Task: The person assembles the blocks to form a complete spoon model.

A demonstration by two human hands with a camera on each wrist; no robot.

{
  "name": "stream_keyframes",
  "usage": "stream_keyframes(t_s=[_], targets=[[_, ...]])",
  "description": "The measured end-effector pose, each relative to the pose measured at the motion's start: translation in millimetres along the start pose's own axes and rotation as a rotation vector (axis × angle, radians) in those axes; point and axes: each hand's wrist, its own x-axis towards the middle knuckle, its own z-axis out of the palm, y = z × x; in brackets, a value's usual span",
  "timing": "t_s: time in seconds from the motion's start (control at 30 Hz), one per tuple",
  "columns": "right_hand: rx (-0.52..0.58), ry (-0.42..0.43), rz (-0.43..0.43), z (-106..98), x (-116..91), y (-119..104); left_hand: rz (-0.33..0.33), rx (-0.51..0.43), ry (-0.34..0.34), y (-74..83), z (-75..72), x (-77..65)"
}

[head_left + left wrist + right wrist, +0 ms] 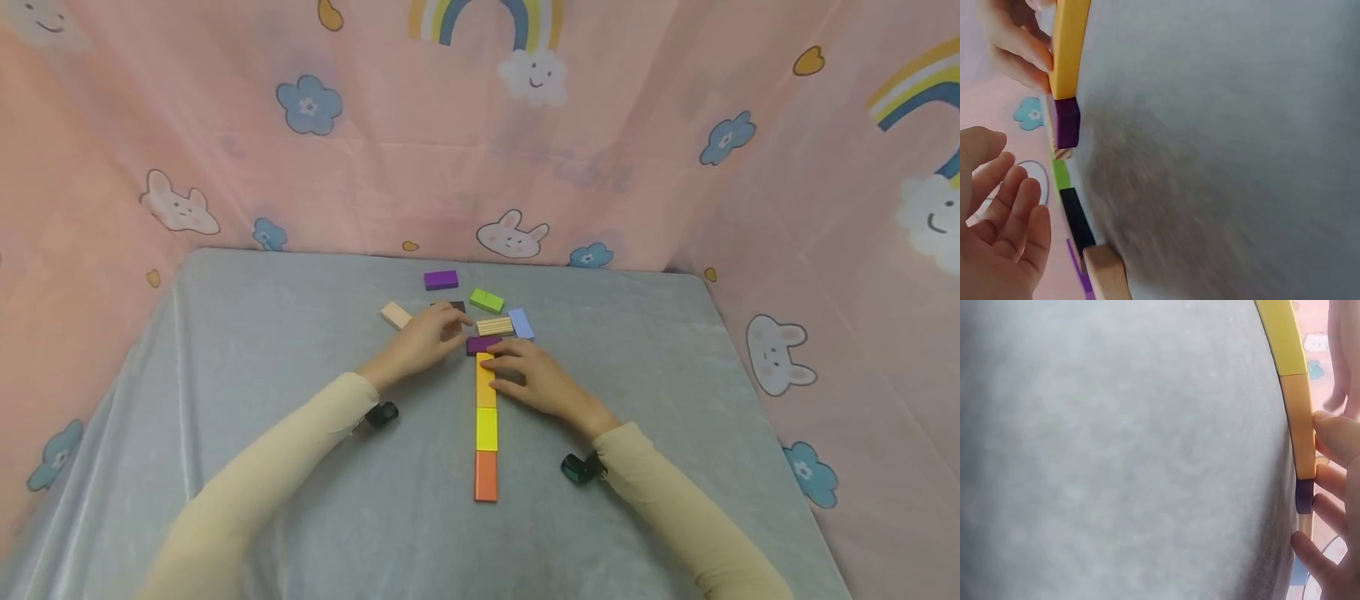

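Note:
A straight column of flat blocks lies on the table: a red-orange block [486, 477] nearest me, a yellow block [487, 429], then an amber block [486, 393], capped by a dark purple block [474, 345] set crosswise. My right hand [542, 382] rests its fingertips on the amber block, with the thumb [1335, 434] against it and the fingers spread toward the purple one. My left hand [422, 345], holding nothing and loosely bent, hovers by a black block [1077, 215] and a plain wood block [394, 315]. It partly covers the black block in the head view.
Beyond the column lie a ribbed wood block [494, 327], a light blue block [521, 324], a green block [487, 301] and a violet block [441, 280]. The grey cloth-covered table [630, 350] meets a pink patterned curtain [420, 175] behind and at both sides.

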Motion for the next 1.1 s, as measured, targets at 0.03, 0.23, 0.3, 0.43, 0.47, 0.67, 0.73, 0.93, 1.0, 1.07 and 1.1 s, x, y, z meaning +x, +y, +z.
stream_keyframes(t_s=[0.03,0.23,0.3,0.43,0.47,0.67,0.73,0.93,1.0,1.07,1.1], targets=[[0.003,0.005,-0.007,0.1,-0.2,0.0,-0.001,0.002,-0.004,-0.5,2.2,5.1],[0.014,0.021,-0.038,2.4,-0.5,1.4,-0.027,0.016,-0.018,-1.1,14.3,28.0],[0.014,0.025,-0.045,3.0,-0.7,1.8,-0.053,0.027,-0.018,-1.4,17.4,32.5],[0.024,0.04,-0.049,3.0,-1.5,2.0,-0.079,0.045,0.003,-2.4,21.9,41.0],[0.027,0.043,-0.047,2.8,-1.8,1.9,-0.08,0.049,0.009,-2.5,22.7,43.1],[0.023,0.04,-0.038,1.3,-2.9,1.1,-0.083,0.101,0.022,-3.5,27.3,55.7],[0.02,0.033,-0.028,0.7,-2.9,0.7,-0.089,0.118,0.031,-3.6,28.2,60.5],[0.007,0.021,-0.007,-0.4,-2.4,-0.4,-0.14,0.143,0.101,-4.4,27.3,74.3],[0.004,0.017,-0.009,0.1,-1.8,-0.2,-0.152,0.137,0.117,-5.3,26.4,76.7],[0.006,0.014,-0.01,0.7,-1.2,0.1,-0.153,0.121,0.12,-7.1,24.9,77.2],[0.007,0.015,-0.011,1.2,-1.0,0.5,-0.147,0.111,0.118,-8.6,24.1,76.9]])
